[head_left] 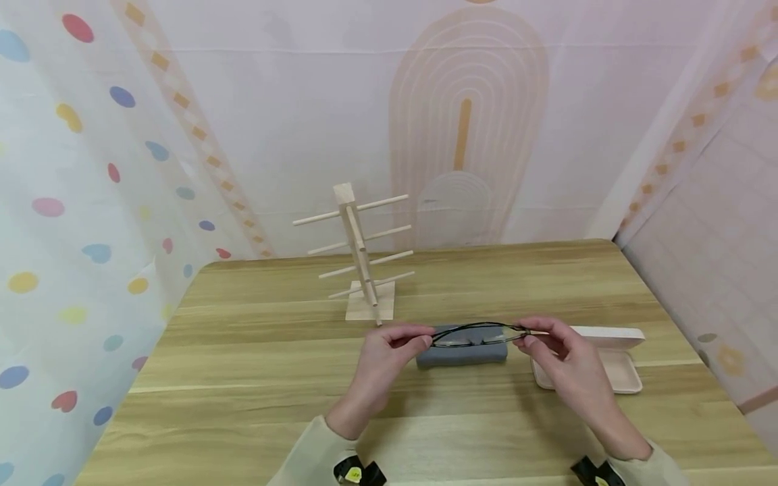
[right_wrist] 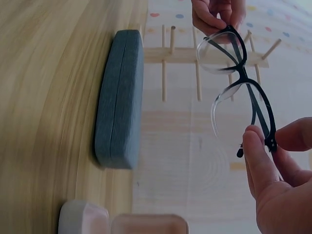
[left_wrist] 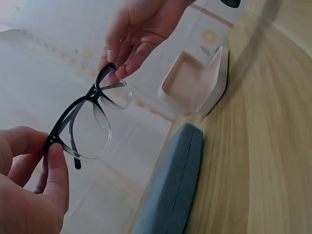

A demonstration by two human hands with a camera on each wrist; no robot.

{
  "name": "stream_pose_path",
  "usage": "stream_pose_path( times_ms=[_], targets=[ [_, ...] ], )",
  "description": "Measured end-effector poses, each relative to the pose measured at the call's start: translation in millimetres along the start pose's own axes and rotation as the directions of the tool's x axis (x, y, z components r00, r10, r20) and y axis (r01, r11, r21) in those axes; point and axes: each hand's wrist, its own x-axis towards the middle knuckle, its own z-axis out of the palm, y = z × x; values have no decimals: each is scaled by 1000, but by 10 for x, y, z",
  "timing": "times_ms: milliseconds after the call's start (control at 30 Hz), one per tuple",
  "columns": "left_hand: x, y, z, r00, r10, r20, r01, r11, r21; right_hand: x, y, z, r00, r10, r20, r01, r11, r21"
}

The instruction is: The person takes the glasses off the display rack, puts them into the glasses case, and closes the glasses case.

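Both hands hold a pair of eyeglasses (head_left: 471,344) with a black upper frame and clear lower rims. My left hand (head_left: 379,364) pinches one front corner between thumb and fingers; my right hand (head_left: 568,368) pinches the opposite corner. In the left wrist view the temples of the glasses (left_wrist: 80,105) look folded behind the lenses. Under the glasses, a closed blue-grey glasses case (head_left: 462,358) lies on the table, apart from them. An open white case (head_left: 626,374) with a pinkish lining sits beside and partly behind my right hand.
A wooden stand (head_left: 358,250) with several horizontal pegs rises from a square base behind my left hand. The wood-grain table (head_left: 243,378) ends at a patterned curtain (head_left: 292,121) at the back and left.
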Motion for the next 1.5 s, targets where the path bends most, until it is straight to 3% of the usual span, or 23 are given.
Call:
stream_pose_path(
  times_ms=[233, 400, 767, 1067, 1300, 1400, 1500],
  targets=[
    [31, -31, 95, 999, -18, 34, 20, 998, -61, -55, 22, -107, 1000, 11, 0, -11, 1000, 9],
    [48, -45, 165, 998, -30, 58, 34, 996, -81, -88, 62, -176, 999, -38, -3, 38, 999, 12],
    [85, -86, 316, 986, -98, 134, 120, 979, -165, -204, 128, -349, 990, -112, -91, 90, 972, -215],
    [91, -137, 459, 978, -98, 187, 144, 955, -257, -230, 207, -437, 986, -68, -152, 35, 977, -210],
    [83, -165, 597, 983, -98, 157, 136, 959, -250, -248, 281, -549, 988, -15, -155, -7, 991, -134],
    [66, -163, 681, 987, -90, 134, 122, 958, -258, -259, 319, -606, 990, 5, -143, -6, 1000, -10],
    [43, -170, 778, 993, -66, 102, 89, 966, -245, -270, 360, -667, 992, 29, -127, -10, 989, 145]
  ],
)
